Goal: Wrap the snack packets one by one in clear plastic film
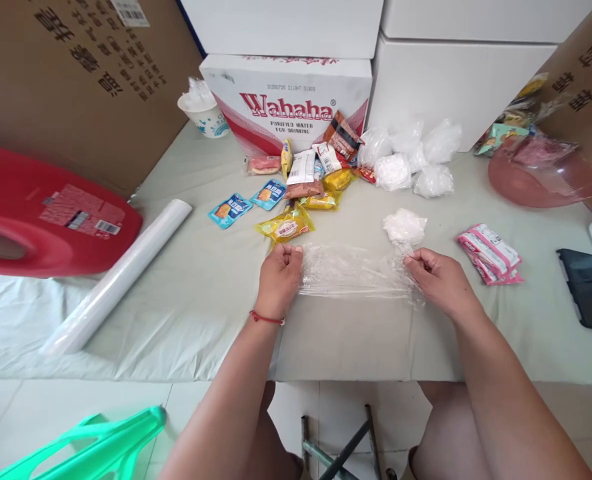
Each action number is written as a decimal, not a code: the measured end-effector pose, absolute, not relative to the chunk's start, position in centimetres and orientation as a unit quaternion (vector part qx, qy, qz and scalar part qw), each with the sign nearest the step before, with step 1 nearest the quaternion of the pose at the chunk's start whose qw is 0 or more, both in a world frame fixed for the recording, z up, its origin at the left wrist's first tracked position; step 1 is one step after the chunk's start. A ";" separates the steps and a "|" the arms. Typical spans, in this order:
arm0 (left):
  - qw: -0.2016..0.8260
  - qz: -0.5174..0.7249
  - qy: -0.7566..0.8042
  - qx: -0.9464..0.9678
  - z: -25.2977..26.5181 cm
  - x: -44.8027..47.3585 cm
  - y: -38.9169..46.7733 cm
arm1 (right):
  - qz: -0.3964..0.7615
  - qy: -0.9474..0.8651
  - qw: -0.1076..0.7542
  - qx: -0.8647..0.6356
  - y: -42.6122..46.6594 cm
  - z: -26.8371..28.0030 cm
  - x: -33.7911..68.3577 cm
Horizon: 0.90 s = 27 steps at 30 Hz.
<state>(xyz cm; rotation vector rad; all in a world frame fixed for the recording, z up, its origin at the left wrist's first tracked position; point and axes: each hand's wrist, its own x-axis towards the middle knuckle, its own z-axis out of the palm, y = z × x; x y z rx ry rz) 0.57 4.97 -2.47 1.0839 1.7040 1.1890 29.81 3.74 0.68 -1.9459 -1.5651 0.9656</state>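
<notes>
A clear thin plastic bag [352, 272] stretches flat between my two hands, just above the cloth-covered table. My left hand [281, 277] pinches its left end; a red cord bracelet is around that wrist. At the other end, my right hand [439, 277] grips the bag between thumb and fingers. Just beyond the right hand lies a crumpled white plastic bundle [405, 227], close to the bag's end; I cannot tell whether they touch. A yellow snack packet [287, 225] rests right past my left hand.
Several snack packets [303, 177] and crumpled plastic bundles [433, 143] lie before a Wahaha carton [291, 100]. Left are a white plastic roll [121, 277] and a red jug [66, 213]. Right are a pink packet [490, 253], a phone [591, 287] and a pink bowl [536, 173].
</notes>
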 end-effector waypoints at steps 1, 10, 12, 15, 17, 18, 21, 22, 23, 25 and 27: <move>0.407 0.468 0.674 0.401 -2.4 0.4 4.9 | 0.344 -0.577 0.210 -0.710 3.3 1.0 29.6; 0.145 0.575 0.724 0.352 -2.3 -0.6 4.4 | 0.514 -0.382 0.446 -0.625 2.3 -0.2 26.1; 0.055 0.579 0.720 0.380 -1.4 0.0 3.6 | 0.530 -0.346 0.479 -0.608 2.5 -0.7 25.4; 0.073 0.563 0.662 0.489 -0.2 1.7 1.8 | 0.523 -0.334 0.499 -0.604 2.5 -1.1 24.7; 0.136 0.519 0.627 0.564 -0.3 3.1 0.6 | 0.516 -0.340 0.497 -0.609 2.4 -1.2 24.7; 0.160 0.490 0.617 0.594 -0.5 3.8 0.0 | 0.514 -0.347 0.491 -0.612 2.2 -1.3 24.8; 0.173 0.405 0.584 0.682 -1.8 5.9 -1.4 | 0.509 -0.383 0.450 -0.626 1.9 -1.6 25.4; 0.158 0.380 0.567 0.713 -2.2 6.6 -1.8 | 0.499 -0.403 0.427 -0.637 1.8 -1.7 25.7; 0.136 0.357 0.548 0.744 -2.6 7.2 -2.3 | 0.479 -0.430 0.398 -0.653 1.7 -1.8 26.0; 0.079 0.311 0.516 0.794 -3.1 8.2 -3.3 | 0.391 -0.510 0.337 -0.688 1.5 -1.8 26.6; 0.042 0.271 0.493 0.826 -3.4 9.0 -4.2 | 0.251 -0.600 0.311 -0.693 1.3 -1.4 26.9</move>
